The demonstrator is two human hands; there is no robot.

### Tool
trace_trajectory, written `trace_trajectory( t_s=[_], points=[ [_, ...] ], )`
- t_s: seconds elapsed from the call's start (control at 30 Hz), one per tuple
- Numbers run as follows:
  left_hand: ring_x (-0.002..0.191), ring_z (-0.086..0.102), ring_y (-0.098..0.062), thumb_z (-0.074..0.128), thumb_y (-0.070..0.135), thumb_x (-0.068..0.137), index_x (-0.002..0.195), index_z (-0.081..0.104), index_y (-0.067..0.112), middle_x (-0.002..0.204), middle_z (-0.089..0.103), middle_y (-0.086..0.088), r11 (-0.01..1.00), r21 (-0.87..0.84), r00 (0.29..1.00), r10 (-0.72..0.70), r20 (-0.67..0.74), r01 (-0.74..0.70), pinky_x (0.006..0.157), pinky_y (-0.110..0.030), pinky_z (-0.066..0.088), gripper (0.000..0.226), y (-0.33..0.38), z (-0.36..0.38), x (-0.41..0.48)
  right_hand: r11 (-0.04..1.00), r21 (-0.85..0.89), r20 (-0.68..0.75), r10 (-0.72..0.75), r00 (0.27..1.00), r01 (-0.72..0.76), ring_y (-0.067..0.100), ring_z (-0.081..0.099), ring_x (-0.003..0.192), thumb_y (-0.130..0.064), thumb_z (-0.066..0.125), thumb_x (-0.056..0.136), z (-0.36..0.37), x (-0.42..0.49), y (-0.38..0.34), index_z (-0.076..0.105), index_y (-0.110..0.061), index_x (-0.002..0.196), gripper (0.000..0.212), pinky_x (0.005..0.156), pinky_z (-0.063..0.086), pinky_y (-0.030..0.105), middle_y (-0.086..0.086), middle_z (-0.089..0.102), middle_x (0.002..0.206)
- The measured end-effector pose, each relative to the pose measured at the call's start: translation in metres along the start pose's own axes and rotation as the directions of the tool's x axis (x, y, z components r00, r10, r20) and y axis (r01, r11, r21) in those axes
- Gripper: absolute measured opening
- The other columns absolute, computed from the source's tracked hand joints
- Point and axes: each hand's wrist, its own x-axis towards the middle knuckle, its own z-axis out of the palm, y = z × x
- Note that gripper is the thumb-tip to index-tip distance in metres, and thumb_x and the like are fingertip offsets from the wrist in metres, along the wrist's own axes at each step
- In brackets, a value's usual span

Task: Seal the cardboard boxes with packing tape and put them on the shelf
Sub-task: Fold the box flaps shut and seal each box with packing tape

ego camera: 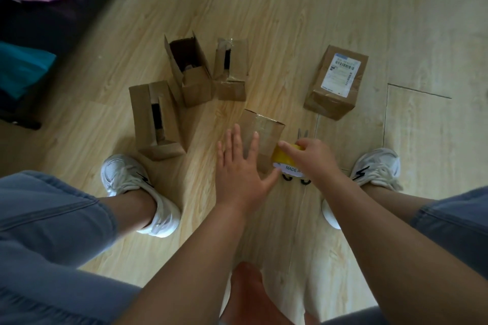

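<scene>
Floor point(317, 8): pale wood-grain boards.
Open boxes point(191, 71): three clustered ahead of you.
Labelled box point(335, 82): apart, on your right.
Taped box point(261, 129): nearest you.
Scissors point(302, 134): just beside it.

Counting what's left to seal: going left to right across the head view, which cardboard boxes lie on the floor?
Slit-open box → tall box with raised flaps → half-taped box → taped box under the left hand → labelled box.

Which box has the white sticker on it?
The box on the far right, standing apart from the rest; only it carries a white barcode label.
</scene>
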Motion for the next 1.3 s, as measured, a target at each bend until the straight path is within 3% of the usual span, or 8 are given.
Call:
trace_trajectory(
  t_s=[0.2, 0.33, 0.47, 0.57, 0.73, 0.93, 1.07, 1.3],
  points=[
    [0.15, 0.004, -0.028, 0.066, 0.057, 0.082, 0.154, 0.014, 0.048, 0.165, 0.0, -0.004, 0.951, -0.246, 0.982, -0.18, 0.049, 0.187, 0.113, -0.042, 0.033, 0.089, -0.007, -0.013, 0.001, 1.0, 0.027, 0.062, -0.004, 0.998, 0.002, 0.016, 0.053, 0.062, -0.062, 0.061, 0.089, -0.003, -0.003, -0.007, 0.064, -0.011, 0.078, 0.052, 0.059, 0.04, 0.03, 0.0, 0.052, 0.065],
    [0.147, 0.016, -0.024, 0.078, 0.042, 0.073, 0.149, 0.035, 0.047, 0.161, 0.017, -0.004, 0.857, -0.467, 0.973, -0.228, 0.033, 0.217, 0.113, -0.04, 0.03, 0.087, -0.022, -0.03, 0.017, 0.983, 0.182, 0.154, -0.005, 0.988, -0.024, 0.03, 0.066, 0.077, -0.061, 0.067, 0.084, -0.018, -0.003, -0.017, 0.072, -0.006, 0.089, 0.056, 0.072, 0.054, 0.042, 0.015, 0.066, 0.081],
    [0.142, 0.03, -0.021, 0.082, 0.038, 0.065, 0.14, 0.048, 0.049, 0.156, 0.033, -0.001, 0.67, -0.678, 0.947, -0.294, 0.132, 0.302, 0.115, -0.04, 0.034, 0.083, -0.033, -0.037, 0.044, 0.94, 0.341, 0.133, -0.054, 0.99, 0.006, 0.006, 0.067, 0.082, -0.052, 0.072, 0.084, -0.039, -0.004, -0.037, 0.073, -0.016, 0.104, 0.041, 0.072, 0.053, 0.024, -0.004, 0.072, 0.09],
    [0.128, 0.048, -0.013, 0.085, 0.033, 0.059, 0.135, 0.056, 0.046, 0.141, 0.051, 0.006, 0.428, -0.828, 0.922, -0.293, 0.252, 0.362, 0.106, -0.038, 0.046, 0.082, -0.038, -0.036, 0.057, 0.927, 0.373, 0.105, -0.089, 0.99, 0.044, 0.016, 0.07, 0.089, -0.05, 0.072, 0.085, -0.052, -0.001, -0.05, 0.074, -0.013, 0.102, 0.04, 0.086, 0.054, 0.032, 0.006, 0.074, 0.096],
    [0.115, 0.048, -0.009, 0.078, 0.008, 0.074, 0.137, 0.058, 0.034, 0.127, 0.053, 0.008, 0.202, -0.865, 0.88, -0.243, 0.409, 0.459, 0.095, -0.026, 0.04, 0.071, -0.053, -0.032, 0.072, 0.967, 0.249, 0.202, -0.11, 0.973, 0.058, 0.012, 0.069, 0.086, -0.056, 0.068, 0.086, -0.042, 0.009, -0.065, 0.071, -0.022, 0.102, 0.038, 0.07, 0.051, 0.024, -0.002, 0.074, 0.092],
    [0.119, 0.06, -0.017, 0.073, 0.018, 0.085, 0.134, 0.063, 0.023, 0.128, 0.066, 0.0, 0.546, -0.735, 0.903, -0.371, 0.219, 0.403, 0.101, -0.037, 0.049, 0.051, -0.069, -0.015, 0.086, 0.973, 0.208, 0.231, -0.145, 0.962, 0.097, 0.021, 0.067, 0.075, -0.054, 0.062, 0.093, -0.008, 0.028, -0.089, 0.071, -0.017, 0.101, 0.039, 0.068, 0.05, 0.033, 0.01, 0.072, 0.091],
    [0.128, 0.055, -0.022, 0.067, 0.024, 0.092, 0.141, 0.055, 0.02, 0.138, 0.06, -0.003, 0.684, -0.6, 0.91, -0.308, 0.279, 0.415, 0.105, -0.036, 0.044, 0.05, -0.071, 0.002, 0.08, 0.977, 0.21, 0.271, -0.089, 0.958, 0.031, 0.017, 0.065, 0.08, -0.047, 0.061, 0.096, 0.008, 0.037, -0.089, 0.067, -0.018, 0.095, 0.03, 0.071, 0.051, 0.03, 0.005, 0.071, 0.093],
    [0.13, 0.051, -0.025, 0.066, 0.021, 0.092, 0.148, 0.044, 0.021, 0.145, 0.052, -0.005, 0.609, -0.643, 0.886, -0.334, 0.322, 0.463, 0.107, -0.043, 0.042, 0.061, -0.061, 0.026, 0.08, 0.969, 0.246, 0.304, -0.057, 0.951, -0.021, 0.03, 0.072, 0.094, -0.051, 0.064, 0.093, 0.011, 0.046, -0.09, 0.072, -0.015, 0.098, 0.037, 0.09, 0.056, 0.047, 0.012, 0.076, 0.097]
  ],
)
